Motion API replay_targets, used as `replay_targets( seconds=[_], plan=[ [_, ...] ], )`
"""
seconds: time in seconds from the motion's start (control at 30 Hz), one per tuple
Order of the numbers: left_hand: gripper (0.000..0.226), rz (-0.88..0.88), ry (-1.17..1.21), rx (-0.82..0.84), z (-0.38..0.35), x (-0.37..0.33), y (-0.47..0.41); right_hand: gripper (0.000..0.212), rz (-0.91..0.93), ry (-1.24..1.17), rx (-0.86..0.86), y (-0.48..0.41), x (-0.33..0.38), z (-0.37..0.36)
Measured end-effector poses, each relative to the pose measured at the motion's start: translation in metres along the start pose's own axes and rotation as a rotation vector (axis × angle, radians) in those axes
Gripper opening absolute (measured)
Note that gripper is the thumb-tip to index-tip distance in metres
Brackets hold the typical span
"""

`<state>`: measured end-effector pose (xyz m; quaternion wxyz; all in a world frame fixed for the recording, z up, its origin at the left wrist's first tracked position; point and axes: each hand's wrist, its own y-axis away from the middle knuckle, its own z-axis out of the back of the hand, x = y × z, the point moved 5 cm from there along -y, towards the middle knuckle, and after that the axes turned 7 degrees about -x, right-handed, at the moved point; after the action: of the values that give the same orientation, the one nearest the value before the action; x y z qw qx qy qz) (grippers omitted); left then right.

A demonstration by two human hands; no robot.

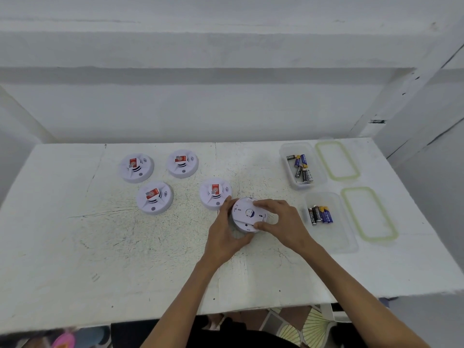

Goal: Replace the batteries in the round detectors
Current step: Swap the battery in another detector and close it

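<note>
both hands, left hand [224, 231] and right hand [281, 221], grasp an upturned detector [244, 214] near the middle of the scuffed white surface [75, 247], fingers hiding its rim, battery labels in two tubs [302, 165] by the right edge unreadable, white walls behind.

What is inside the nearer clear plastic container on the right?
The nearer container holds a small cluster of AA batteries, black and blue-and-yellow, lying together at its far end. The rest looks bare. Its lid lies beside it, so nothing is covered.
</note>
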<state>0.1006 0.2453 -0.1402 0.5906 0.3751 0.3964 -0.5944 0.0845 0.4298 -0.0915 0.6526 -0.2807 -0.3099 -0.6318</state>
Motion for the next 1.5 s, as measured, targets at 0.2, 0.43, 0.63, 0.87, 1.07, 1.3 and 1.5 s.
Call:
replay_targets(
  seconds=[0.2,0.43,0.63,0.87,1.07,1.3,1.5],
  plan=[
    [0.093,0.014,0.019,-0.009,-0.002,0.001,-0.002,0.054,0.03,0.055,-0.089,0.007,0.007,-0.005],
    [0.09,0.0,0.015,0.007,-0.005,0.001,-0.005,0.067,0.114,0.26,-0.118,-0.004,0.011,-0.011],
    [0.106,0.044,0.037,0.001,-0.001,-0.003,-0.003,0.07,0.164,0.426,-0.167,-0.006,0.013,-0.011],
    [0.115,0.062,0.007,0.019,-0.005,0.001,-0.002,0.069,0.179,0.421,-0.236,-0.003,0.013,-0.013],
    [0.108,0.071,0.009,-0.007,-0.003,0.003,-0.002,0.073,0.235,0.424,-0.235,-0.01,0.016,-0.012],
    [0.093,0.044,0.011,-0.023,-0.003,-0.006,-0.003,0.065,0.208,0.275,-0.102,-0.011,0.009,-0.017],
    [0.087,-0.02,-0.054,0.001,-0.004,-0.008,-0.006,0.067,0.173,0.296,-0.101,-0.009,0.011,-0.018]
  ],
)
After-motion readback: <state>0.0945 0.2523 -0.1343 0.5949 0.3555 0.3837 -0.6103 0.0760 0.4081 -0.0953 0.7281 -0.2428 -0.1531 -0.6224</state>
